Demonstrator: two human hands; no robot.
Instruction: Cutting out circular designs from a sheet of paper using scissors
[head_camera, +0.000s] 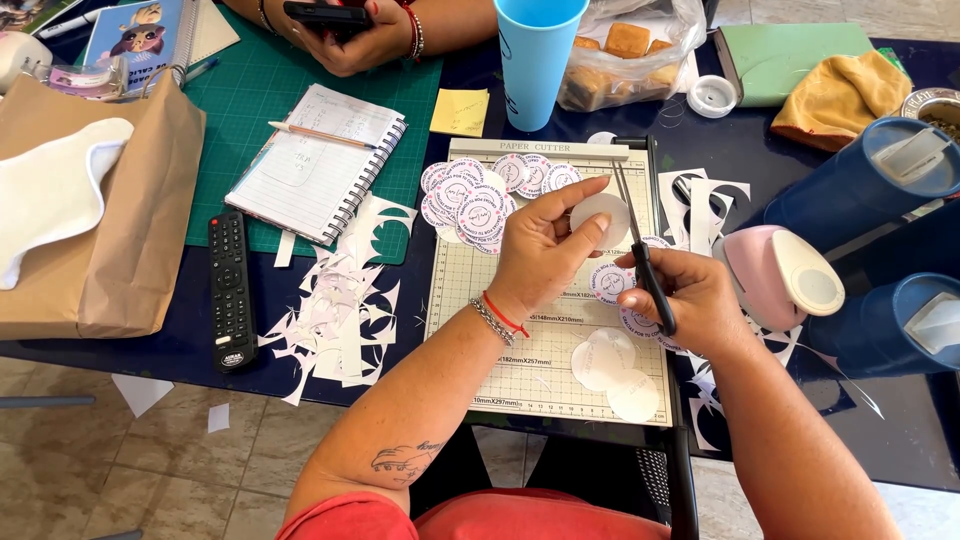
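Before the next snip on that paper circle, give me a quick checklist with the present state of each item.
1. Left hand grips the white paper circle: ok.
2. Right hand holds the scissors: ok.
3. Blades meet the circle's edge: ok.
4. Left fingertips clear of the blades: cannot tell.
5. Paper cutter board beneath the hands to catch scraps: ok.
6. Printed stickers pile away from the blades: ok.
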